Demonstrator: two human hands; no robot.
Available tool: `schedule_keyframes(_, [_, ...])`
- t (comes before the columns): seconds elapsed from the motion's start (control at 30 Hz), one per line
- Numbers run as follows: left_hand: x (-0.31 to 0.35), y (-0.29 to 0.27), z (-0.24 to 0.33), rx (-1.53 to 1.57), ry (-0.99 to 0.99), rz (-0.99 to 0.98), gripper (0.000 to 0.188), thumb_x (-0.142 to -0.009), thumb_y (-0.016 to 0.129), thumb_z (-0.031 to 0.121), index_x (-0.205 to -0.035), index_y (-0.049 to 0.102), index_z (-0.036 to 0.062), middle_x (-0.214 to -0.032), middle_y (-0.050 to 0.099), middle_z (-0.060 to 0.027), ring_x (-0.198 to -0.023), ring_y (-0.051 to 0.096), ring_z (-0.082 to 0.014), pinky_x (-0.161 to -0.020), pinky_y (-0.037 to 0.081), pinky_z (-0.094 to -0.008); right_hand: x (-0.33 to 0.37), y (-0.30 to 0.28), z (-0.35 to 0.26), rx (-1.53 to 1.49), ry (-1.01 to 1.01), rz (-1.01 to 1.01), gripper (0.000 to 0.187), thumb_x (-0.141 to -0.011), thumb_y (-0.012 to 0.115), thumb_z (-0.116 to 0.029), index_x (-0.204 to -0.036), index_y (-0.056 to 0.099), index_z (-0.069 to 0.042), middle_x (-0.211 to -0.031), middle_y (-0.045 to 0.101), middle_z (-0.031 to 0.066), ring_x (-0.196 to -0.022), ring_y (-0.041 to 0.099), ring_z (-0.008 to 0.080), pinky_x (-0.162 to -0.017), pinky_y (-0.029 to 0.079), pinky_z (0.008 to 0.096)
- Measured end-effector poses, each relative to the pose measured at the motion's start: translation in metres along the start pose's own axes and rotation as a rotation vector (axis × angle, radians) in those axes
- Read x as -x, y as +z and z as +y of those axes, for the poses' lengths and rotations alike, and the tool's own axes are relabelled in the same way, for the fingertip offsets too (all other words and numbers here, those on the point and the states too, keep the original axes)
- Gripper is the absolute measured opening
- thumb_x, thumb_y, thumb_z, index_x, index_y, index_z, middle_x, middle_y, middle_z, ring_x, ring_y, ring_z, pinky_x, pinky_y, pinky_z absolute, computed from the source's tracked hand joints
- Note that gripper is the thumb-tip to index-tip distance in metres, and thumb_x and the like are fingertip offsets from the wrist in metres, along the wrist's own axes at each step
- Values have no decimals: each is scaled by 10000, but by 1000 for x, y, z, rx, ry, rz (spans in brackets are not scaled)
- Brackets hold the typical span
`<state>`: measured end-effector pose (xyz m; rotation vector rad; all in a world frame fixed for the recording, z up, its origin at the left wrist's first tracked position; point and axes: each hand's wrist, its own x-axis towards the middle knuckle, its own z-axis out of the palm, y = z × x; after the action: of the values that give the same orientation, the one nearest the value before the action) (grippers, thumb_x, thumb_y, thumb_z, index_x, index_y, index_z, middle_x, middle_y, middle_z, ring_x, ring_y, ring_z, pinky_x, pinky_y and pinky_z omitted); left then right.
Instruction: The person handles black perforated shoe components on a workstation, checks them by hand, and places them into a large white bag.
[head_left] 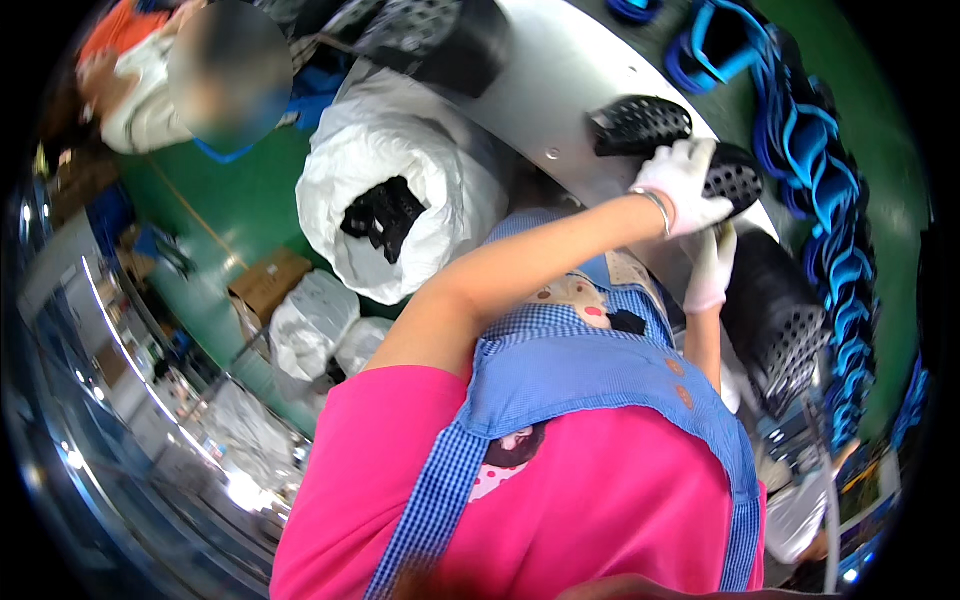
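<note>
My left hand (685,188), in a white glove with a bracelet at the wrist, reaches across to the right and grips a black shoe-shaped piece (735,182) with rows of holes. Just below, my right hand (710,268), also gloved in white, points up with its fingertips at the piece's lower edge; part of its grip is hidden. A similar black perforated piece (643,125) lies on the pale metal table (555,100) beyond my left hand. Nested black perforated pieces (785,330) form a stack at the right, close to my right forearm.
Another black perforated stack (440,40) stands at the table's far left. A white sack (330,190) with black scraps inside is left of my arm. Blue-and-black bands (835,220) run in a long row along the right. A person (150,90) is at the upper left, near a cardboard box (270,285).
</note>
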<state>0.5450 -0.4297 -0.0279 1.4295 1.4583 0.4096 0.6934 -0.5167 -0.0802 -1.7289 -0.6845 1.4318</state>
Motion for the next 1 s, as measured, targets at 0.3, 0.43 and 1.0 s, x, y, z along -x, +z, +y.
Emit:
schedule_keyframes(0.3, [100, -83, -101, 188, 142, 833, 393, -814, 632, 99, -1199, 568, 51, -1004, 611, -128, -900, 625, -267, -793, 512, -346, 51, 0, -21, 824, 205, -710, 299, -923, 497, -167, -1136, 598, 15, -998, 651, 121, -940, 598, 183, -865, 449, 276])
schedule_keyframes(0.43, [174, -119, -238, 127, -338, 1062, 299, -859, 596, 152, -1136, 612, 41, -1047, 635, -162, -914, 642, -278, -816, 509, -355, 46, 58, -33, 1038, 123, -750, 288, -924, 501, -167, -1128, 603, 9, -1027, 654, 132, -991, 605, 204, -897, 439, 276])
schedule_keyframes(1.0, [390, -27, -588, 347, -1268, 59, 493, -924, 329, 371, -1178, 589, 38, -1244, 585, -169, -1163, 540, -348, -995, 415, -384, 108, 432, 170, 1338, -1049, -1796, 377, -774, 653, -184, -1127, 580, -73, -1084, 598, 110, -1074, 559, 288, -899, 456, 395])
